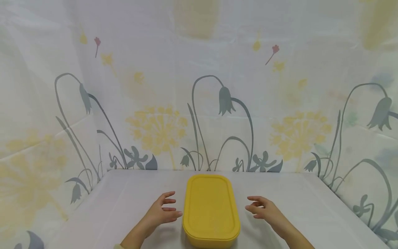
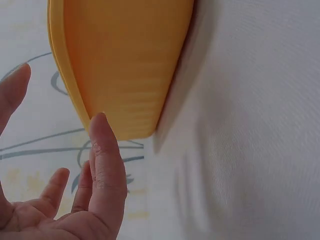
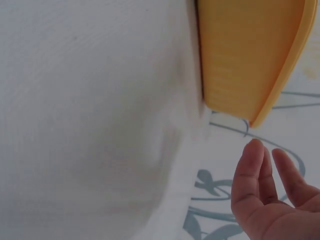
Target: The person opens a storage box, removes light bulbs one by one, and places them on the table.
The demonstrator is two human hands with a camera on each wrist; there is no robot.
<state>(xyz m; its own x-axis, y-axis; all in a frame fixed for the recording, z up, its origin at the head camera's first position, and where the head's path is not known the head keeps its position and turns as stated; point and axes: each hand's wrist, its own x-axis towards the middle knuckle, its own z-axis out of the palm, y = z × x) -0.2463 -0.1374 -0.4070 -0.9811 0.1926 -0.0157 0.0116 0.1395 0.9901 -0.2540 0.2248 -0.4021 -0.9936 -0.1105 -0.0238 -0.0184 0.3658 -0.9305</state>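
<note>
A yellow box with a yellow lid on top stands on the white table, its long side running away from me. My left hand is in the air just left of it, fingers spread and slightly bent, holding nothing. To the right of the box, across a wider gap, my right hand hovers with relaxed fingers and holds nothing. The left wrist view has the box's side wall beyond the fingers of the left hand. In the right wrist view the box is above the right hand.
The white table reaches back to a pale curtain printed with grey bellflowers and yellow blossoms. More of the same printed cloth stands along the left and right sides. Soft shadows of the hands fall on the tabletop.
</note>
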